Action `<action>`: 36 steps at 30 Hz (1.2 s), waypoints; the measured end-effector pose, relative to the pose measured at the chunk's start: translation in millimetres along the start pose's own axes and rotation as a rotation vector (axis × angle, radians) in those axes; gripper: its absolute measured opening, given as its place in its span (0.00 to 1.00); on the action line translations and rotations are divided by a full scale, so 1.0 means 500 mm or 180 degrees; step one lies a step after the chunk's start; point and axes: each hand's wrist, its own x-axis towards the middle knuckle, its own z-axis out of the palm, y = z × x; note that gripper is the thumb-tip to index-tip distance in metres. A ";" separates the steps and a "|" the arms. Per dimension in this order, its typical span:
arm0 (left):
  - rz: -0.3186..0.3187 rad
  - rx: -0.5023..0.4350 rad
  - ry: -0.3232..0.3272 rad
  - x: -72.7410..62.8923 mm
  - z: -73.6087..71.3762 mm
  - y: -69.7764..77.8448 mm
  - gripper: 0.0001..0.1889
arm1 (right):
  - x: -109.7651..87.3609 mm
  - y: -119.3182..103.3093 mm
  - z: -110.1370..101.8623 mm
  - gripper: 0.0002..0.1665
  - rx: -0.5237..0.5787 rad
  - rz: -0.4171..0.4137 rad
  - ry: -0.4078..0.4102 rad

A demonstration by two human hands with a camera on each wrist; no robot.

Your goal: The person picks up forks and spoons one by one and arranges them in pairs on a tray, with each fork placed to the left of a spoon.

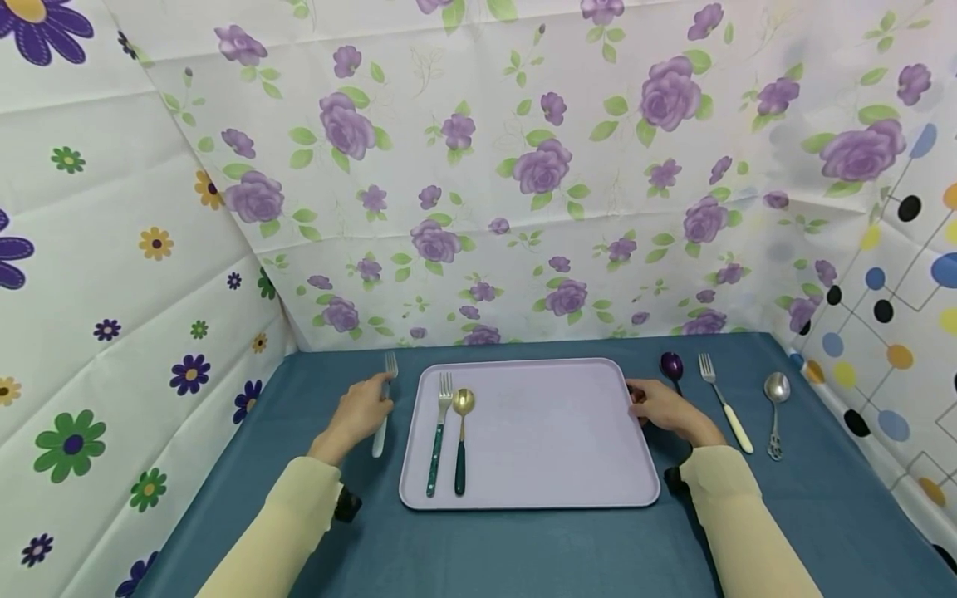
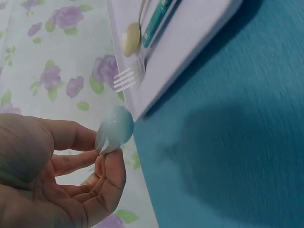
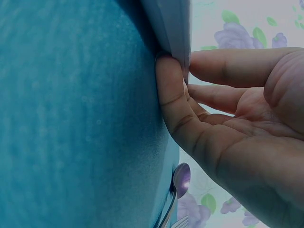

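Observation:
My left hand (image 1: 359, 413) pinches a fork with a pale handle (image 1: 380, 438) left of the tray, its tines pointing to the back. In the left wrist view, the rounded pale blue handle end (image 2: 118, 124) shows past my thumb and fingers (image 2: 114, 173). On the other side, my right hand (image 1: 665, 407) grips the right rim of the lilac tray (image 1: 553, 432), thumb above and a finger underneath the tray edge (image 3: 173, 33) in the right wrist view. A green-handled fork (image 1: 436, 448) and a gold spoon with a dark green handle (image 1: 460, 461) lie side by side on the tray's left part.
Right of the tray lie a purple spoon (image 1: 671, 366), a fork with a cream handle (image 1: 736, 425) and a silver spoon with an ornate handle (image 1: 776, 415). A blue cloth (image 1: 523, 552) covers the table. Flowered and dotted sheets (image 1: 478, 166) stand around its back and sides.

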 end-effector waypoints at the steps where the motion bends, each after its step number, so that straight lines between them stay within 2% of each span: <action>1: 0.0008 -0.0007 -0.0003 0.000 0.001 0.003 0.26 | 0.000 0.000 0.000 0.36 -0.0007 -0.0008 -0.0001; 11: 0.0054 -0.0114 -0.0010 -0.004 0.005 0.039 0.27 | -0.002 -0.002 -0.002 0.34 -0.0030 -0.0086 -0.0007; 22: 0.0071 -0.0146 -0.0086 0.000 0.011 0.065 0.27 | 0.000 0.000 -0.002 0.33 -0.0026 -0.0118 -0.0012; 29: 0.0090 -0.0167 -0.0043 0.002 0.011 0.080 0.27 | 0.001 0.001 -0.003 0.33 -0.0009 -0.0128 -0.0032; 36: 0.0159 -0.0232 -0.0076 -0.005 0.022 0.094 0.26 | -0.001 0.000 0.000 0.33 -0.0021 -0.0111 -0.0017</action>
